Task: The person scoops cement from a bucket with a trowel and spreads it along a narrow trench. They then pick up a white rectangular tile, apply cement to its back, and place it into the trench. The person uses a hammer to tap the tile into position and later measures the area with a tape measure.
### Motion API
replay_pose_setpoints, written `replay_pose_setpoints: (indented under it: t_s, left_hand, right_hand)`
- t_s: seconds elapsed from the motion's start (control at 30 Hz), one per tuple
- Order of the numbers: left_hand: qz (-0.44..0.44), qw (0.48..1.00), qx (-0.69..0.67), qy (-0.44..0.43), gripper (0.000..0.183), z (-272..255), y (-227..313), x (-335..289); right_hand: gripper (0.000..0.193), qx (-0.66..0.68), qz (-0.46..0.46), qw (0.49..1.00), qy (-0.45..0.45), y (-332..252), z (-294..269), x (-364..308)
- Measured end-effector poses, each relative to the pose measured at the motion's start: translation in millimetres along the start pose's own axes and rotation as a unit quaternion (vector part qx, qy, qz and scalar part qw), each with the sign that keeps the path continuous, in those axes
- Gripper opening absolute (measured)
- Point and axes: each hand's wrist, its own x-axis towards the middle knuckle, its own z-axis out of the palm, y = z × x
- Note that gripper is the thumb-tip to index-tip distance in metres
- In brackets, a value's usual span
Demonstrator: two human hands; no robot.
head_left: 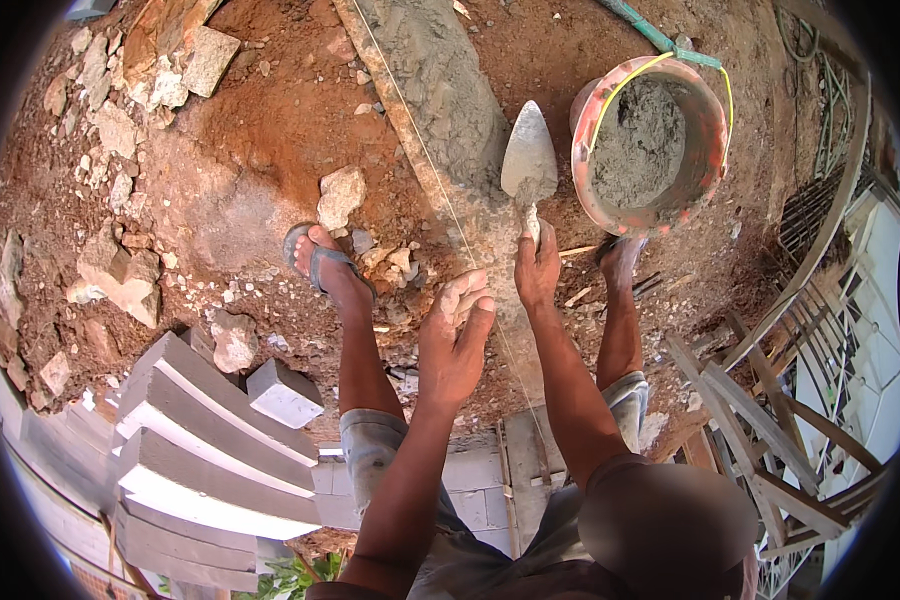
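Observation:
My right hand [537, 268] is closed around the handle of a pointed trowel [529, 152], its grey blade directed away from me. A reddish bucket [582, 160] stands just right of the blade, with wet grey mortar [642, 140] inside. My left hand [454, 345] is raised with loosely curled fingers, the thumb apart, and nothing visible in it. Close by it runs a thin taut string [432, 170]. Beyond both hands lies a strip of grey mortar [435, 90], edged on its left by a wooden board [398, 105].
Pale blocks [210, 440] are stacked at the lower left beside a smaller block [285, 392]. Broken stones [120, 275] litter the soil on the left. Timber pieces [770, 440] and metal bars lie at the right. A green hose-like piece [638, 22] reaches the bucket's yellow handle.

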Motion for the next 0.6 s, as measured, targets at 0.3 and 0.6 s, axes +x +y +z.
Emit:
replay_pose_setpoints:
  t_s: [0.3,0.6]
  left_hand:
    - [-0.001,1.000,0.002,-0.028,0.043,-2,0,2]
    - [0.010,0.999,0.014,-0.034,0.039,2,12,-7]
  right_hand:
    - [0.051,-0.272,-0.010,0.945,-0.183,7,-43,-16]
    - [0.054,-0.227,-0.070,0.957,-0.165,-65,-26,45]
